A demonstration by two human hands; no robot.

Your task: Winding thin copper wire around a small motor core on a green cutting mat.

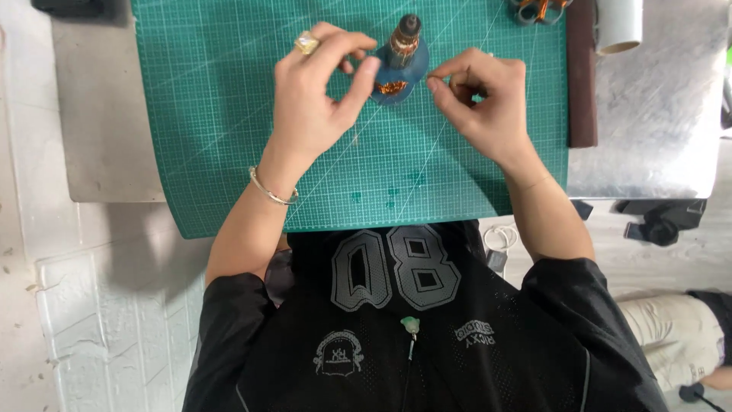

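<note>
Fingers [358, 72] of my left hand [316, 99] curl around the blue motor armature [402, 65], thumb and forefinger touching its left side where the copper winding [391, 88] shows. My right hand [480, 103] pinches thumb and forefinger together just beside the armature, likely on a fine copper wire, though the strand is too thin to make out. The armature stands on the green cutting mat [229, 152], near its far edge, on the desk [656, 114]. I judge I am mid-winding, steadying the core while drawing wire; the next move calls for even tension and a slow turn. Scissors [537, 9] and a white tube [619, 27] are cut off at the top edge, beside a dark brown strip [582, 76].
</note>
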